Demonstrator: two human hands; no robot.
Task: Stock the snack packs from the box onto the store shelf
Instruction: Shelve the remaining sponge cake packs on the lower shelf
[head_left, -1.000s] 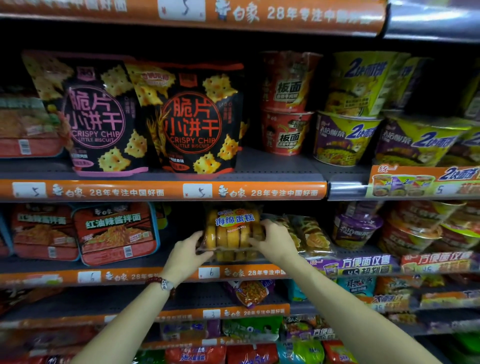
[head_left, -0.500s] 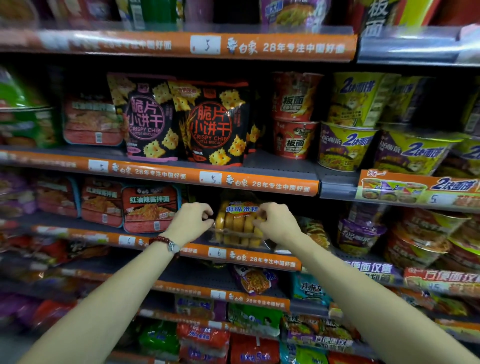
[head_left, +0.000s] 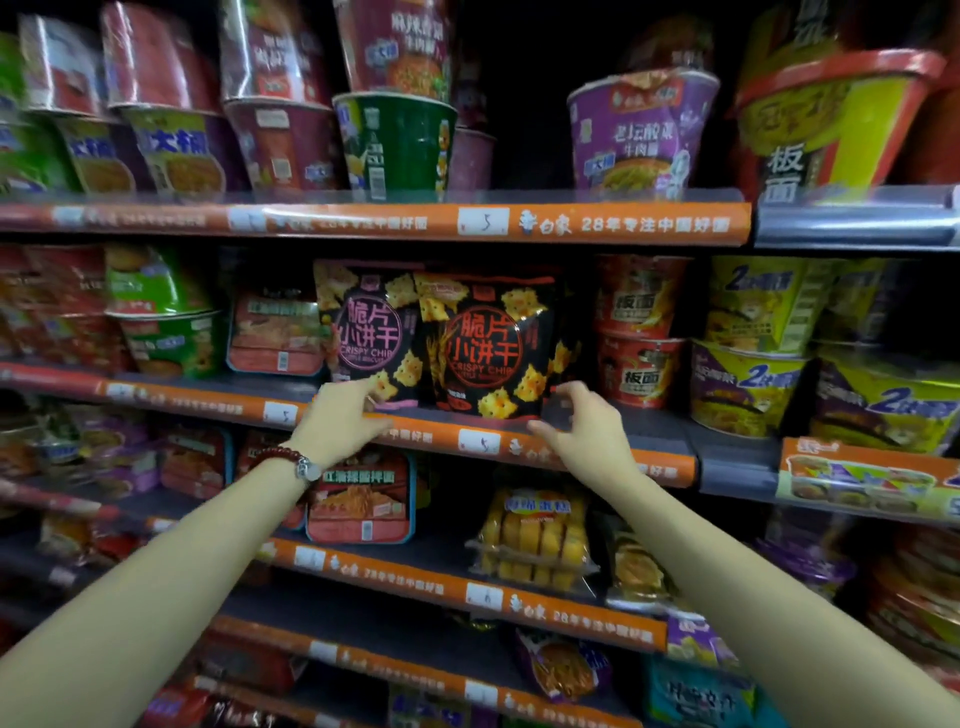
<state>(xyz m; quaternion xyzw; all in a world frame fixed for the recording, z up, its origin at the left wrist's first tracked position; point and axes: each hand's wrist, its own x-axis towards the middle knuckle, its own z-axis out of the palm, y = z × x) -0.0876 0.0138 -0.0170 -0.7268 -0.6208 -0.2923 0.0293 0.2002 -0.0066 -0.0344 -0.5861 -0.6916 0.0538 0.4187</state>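
- Hands raised to the middle shelf (head_left: 519, 441), well apart, at the two black biscuit bags.
- Left hand (head_left: 340, 426): fingers loosely bent, tips touching the lower edge of the pink-label bag (head_left: 366, 332); beaded bracelet (head_left: 291, 460) on the wrist.
- Right hand (head_left: 589, 431): fingers spread and lightly curled, holding nothing, just beside the lower right corner of the red-label bag (head_left: 485, 343).
- Cake pack (head_left: 535, 540): upright on the shelf below, beside a red noodle tray (head_left: 361, 499).
- Noodle cups (head_left: 641, 332): stacked right of the bags.
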